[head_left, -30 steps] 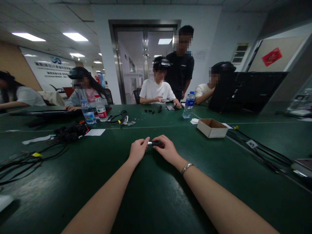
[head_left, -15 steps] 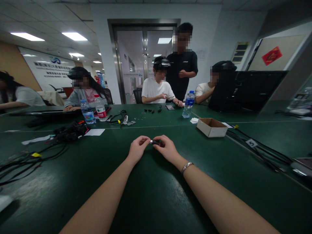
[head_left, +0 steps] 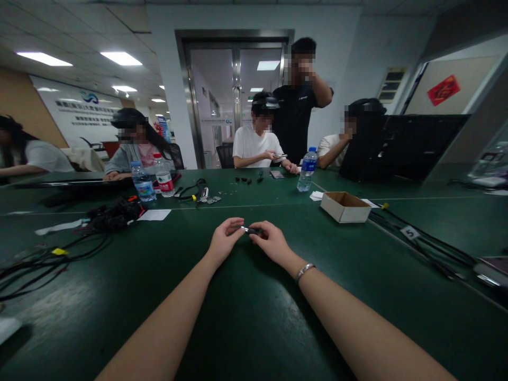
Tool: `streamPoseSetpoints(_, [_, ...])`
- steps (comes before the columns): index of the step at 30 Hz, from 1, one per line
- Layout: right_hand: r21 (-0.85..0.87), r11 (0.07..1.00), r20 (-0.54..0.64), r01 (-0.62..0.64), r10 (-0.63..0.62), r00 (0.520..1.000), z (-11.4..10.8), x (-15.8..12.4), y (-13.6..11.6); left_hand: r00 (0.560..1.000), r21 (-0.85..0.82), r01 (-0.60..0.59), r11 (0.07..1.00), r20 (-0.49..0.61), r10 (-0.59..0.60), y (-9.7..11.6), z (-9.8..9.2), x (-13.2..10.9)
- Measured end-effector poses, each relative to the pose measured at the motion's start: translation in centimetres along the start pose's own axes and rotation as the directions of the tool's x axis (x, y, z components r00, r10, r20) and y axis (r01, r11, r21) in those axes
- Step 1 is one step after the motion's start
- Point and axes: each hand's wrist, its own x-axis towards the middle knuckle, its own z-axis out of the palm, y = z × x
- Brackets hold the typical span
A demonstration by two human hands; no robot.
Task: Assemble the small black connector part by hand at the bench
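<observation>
Over the middle of the green table, a small black stick with a silver end (head_left: 251, 230) lies level between my hands. My right hand (head_left: 271, 241) has its thumb and fingers closed around the black part, which they partly hide. At the silver end, my left hand (head_left: 225, 239) keeps its thumb tip against the metal. Its index finger is raised a little above the thumb, with the other fingers curled behind. The stick is too small to tell its exact kind.
An open cardboard box (head_left: 345, 207) stands ahead to the right, beside black cables (head_left: 428, 246). Water bottles (head_left: 307, 170) stand farther back. More cables (head_left: 59, 264) and a black tangle of gear (head_left: 115, 216) lie left. Several people are across the table (head_left: 190, 301).
My left index finger has lifted slightly away from the thumb; my right hand holds still. Across the table, the standing person has raised a hand to the head.
</observation>
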Motion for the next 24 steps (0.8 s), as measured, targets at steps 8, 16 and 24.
streamPoseSetpoints(8, [-0.004, 1.0, 0.013, 0.011, -0.011, 1.0, -0.1, -0.01, -0.07, 0.991, 0.082, 0.134, 0.988, -0.018, -0.133, 0.23, 0.14, 0.01])
streamPoseSetpoints(16, [-0.003, 1.0, 0.021, -0.007, 0.007, 1.0, -0.32, -0.16, -0.47, 0.998, 0.1, 0.048, 0.994, 0.031, -0.051, 0.39, -0.21, -0.17])
streamPoseSetpoints(24, [-0.026, 0.999, 0.021, -0.033, 0.034, 0.999, -0.29, -0.1, -0.62, 0.999, 0.022, 0.01, 1.0, 0.053, -0.012, 0.3, -0.22, -0.1])
